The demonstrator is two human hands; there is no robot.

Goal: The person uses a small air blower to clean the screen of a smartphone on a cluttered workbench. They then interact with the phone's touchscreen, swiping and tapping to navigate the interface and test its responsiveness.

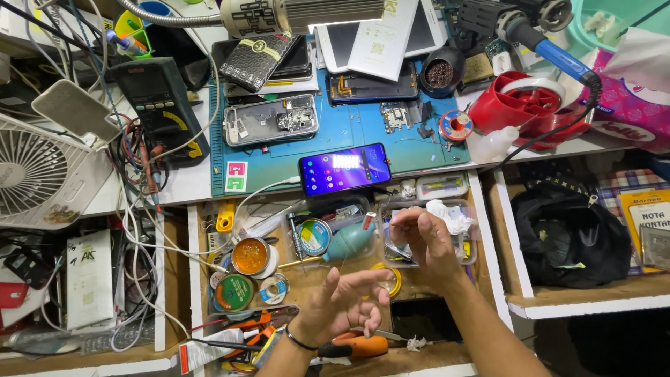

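Both hands hover over an open drawer (202,279) full of small tools, just below the edge of a blue work mat (349,132). The left hand (342,304) is turned palm up, wrist bent back, fingers spread and loosely curled with nothing between them; a dark band circles the wrist. The right hand (422,241) is higher and further from the body, its back toward the camera, fingers bunched together near the thumb. Whether it pinches some small piece there is hard to tell, since the fingertips blur against the clutter behind them.

Straight above the hands, a lit phone (344,168) lies on the front edge of the mat, screen up, with a white cable (262,192) plugged into its left end. Behind the right hand sits a clear plastic box (469,230) holding white crumpled tissue; the hand covers most of the box's contents. Under the left hand lie an orange-handled tool (356,345) and a dark phone (422,318), the phone partly covered by the right forearm. Left of the hands are round tins (251,257) and a teal rubber blower (351,241). Further back on the mat rests an opened phone (271,120) with its insides showing. Both forearms are cut off by the lower frame edge.
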